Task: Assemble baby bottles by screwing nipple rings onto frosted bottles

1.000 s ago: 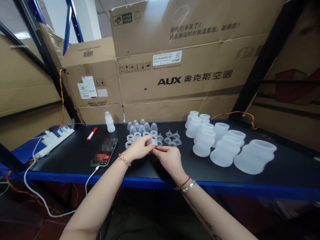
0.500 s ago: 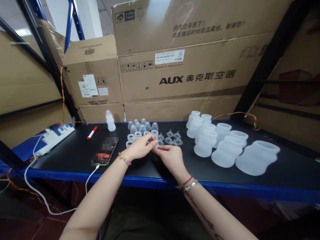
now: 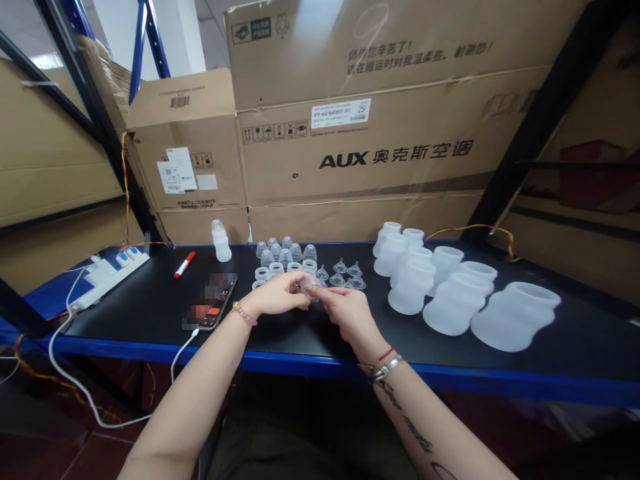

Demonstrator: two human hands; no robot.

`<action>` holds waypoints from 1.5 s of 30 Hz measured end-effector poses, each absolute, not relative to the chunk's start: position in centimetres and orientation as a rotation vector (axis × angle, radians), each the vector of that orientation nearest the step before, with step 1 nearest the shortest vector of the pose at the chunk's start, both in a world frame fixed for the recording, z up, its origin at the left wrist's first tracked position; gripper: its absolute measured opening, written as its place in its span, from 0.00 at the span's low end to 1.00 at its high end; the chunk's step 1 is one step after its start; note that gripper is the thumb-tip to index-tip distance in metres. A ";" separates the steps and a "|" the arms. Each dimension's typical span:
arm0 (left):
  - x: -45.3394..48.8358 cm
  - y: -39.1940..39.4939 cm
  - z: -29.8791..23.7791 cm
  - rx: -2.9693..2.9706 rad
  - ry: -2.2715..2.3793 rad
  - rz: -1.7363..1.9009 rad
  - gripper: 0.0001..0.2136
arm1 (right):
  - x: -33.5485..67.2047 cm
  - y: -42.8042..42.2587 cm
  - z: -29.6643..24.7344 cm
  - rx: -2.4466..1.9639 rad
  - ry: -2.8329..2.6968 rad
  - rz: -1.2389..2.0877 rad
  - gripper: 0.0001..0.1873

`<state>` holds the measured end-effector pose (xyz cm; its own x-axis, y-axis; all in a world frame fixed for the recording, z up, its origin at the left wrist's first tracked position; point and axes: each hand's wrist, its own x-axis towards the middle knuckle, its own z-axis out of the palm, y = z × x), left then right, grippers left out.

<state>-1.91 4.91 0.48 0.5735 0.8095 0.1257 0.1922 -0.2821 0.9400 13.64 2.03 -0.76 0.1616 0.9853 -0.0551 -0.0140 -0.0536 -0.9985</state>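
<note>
Both hands meet just above the black bench top (image 3: 140, 313). My left hand (image 3: 278, 295) pinches a small clear plastic ring (image 3: 310, 285), and my right hand (image 3: 349, 312) closes its fingertips on the same ring from the right. Right behind the hands lie several white screw rings (image 3: 262, 273), clear domed caps (image 3: 285, 252) and clear silicone teats (image 3: 345, 275). One assembled small bottle (image 3: 220, 241) stands upright at the back left.
Several frosted bottle bodies (image 3: 453, 292) stand at the right. A phone (image 3: 213, 303) on a charging cable, a red marker (image 3: 184, 265) and a white power strip (image 3: 107, 273) lie at the left. Cardboard boxes (image 3: 360, 153) line the back. Black rack posts (image 3: 530, 120) frame the bench.
Both hands have stayed together on the small ring, shifting their fingers around it. My right wrist has turned a little, and the view has drifted slightly.
</note>
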 end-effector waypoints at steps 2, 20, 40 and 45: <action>-2.0 5.0 0.3 1.842 0.847 0.772 0.13 | 13.6 2.0 -0.6 -1.305 -1.057 1.147 0.18; -1.1 4.9 1.5 1.185 0.929 0.938 0.13 | 13.1 2.4 -0.1 -1.352 -1.083 0.990 0.26; -0.3 4.9 0.5 1.375 1.097 0.916 0.30 | 12.6 1.7 -0.5 -1.325 -1.349 0.725 0.27; -1.3 4.3 1.8 1.182 0.882 0.898 0.23 | 13.4 2.6 -0.5 -1.272 -1.182 1.002 0.26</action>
